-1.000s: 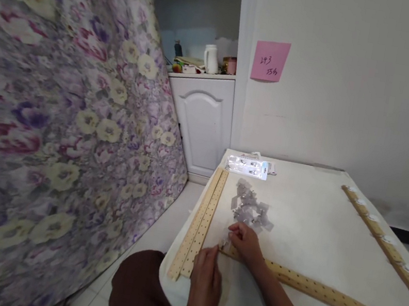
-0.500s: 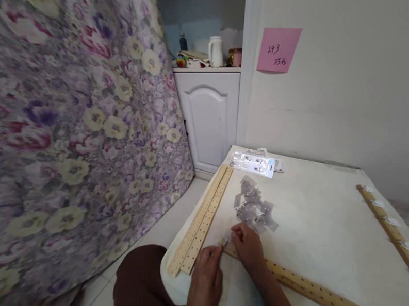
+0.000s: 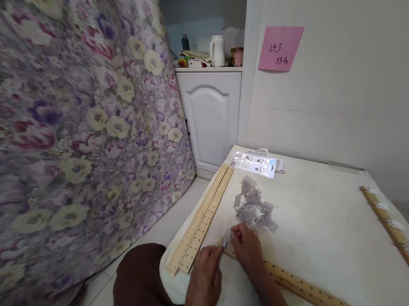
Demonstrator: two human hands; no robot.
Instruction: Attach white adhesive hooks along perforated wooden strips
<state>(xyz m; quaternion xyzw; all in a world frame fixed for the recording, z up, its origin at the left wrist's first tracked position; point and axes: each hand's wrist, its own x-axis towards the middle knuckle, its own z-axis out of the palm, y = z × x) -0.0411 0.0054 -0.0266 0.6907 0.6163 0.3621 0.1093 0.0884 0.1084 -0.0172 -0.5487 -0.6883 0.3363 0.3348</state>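
Observation:
A long wooden strip with rows of holes lies slantwise across the near side of the table. At its left end sits a small shiny metal piece. My left hand is closed on that end, its fingertips right against the metal piece. Just to the right, my right hand is over the strip with thumb and forefinger pinched together; whatever is between them is too small to make out. Beyond it lies a loose heap of small grey translucent packets with shiny bits inside.
Two more perforated wooden strips lie side by side along the table's left edge. A clear blister pack rests at the back. On the right is a strip bearing several white round pieces. A floral curtain hangs at left.
Both hands stay at the strip's left end, with only slight finger movement. The metal piece there shows a little more plainly. The view has shifted slightly.

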